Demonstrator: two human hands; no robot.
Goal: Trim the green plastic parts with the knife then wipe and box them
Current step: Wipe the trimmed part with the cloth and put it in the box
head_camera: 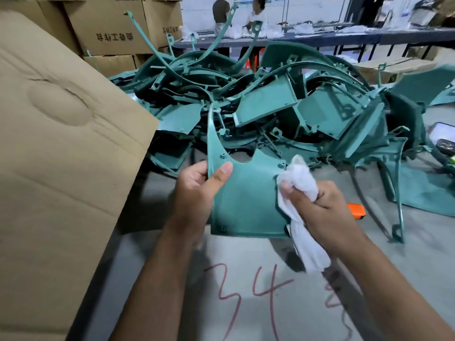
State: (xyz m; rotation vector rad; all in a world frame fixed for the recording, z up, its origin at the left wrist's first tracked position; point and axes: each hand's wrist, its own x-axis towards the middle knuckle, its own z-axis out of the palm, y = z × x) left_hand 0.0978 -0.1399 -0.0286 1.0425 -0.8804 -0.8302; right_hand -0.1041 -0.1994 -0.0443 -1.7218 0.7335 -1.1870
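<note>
- Grey bench (246, 303) (red numbers scrawled on it) is carrying a pile of green plastic parts (258, 102).
- Left hand (197, 185) is gripping a curved green plastic panel (243, 193).
- Right hand (322, 210) is clutching a crumpled white cloth (299, 183) against it.

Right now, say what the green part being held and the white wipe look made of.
Green part: moulded plastic, smooth with a soft sheen, thin walls, small screw holes. White wipe: soft cloth or nonwoven, which I cannot tell; it bunches and hangs limp from the right hand.

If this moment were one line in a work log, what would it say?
step: wiping | left hand: grips green part | right hand: holds white cloth on part | knife: not identifiable
</note>
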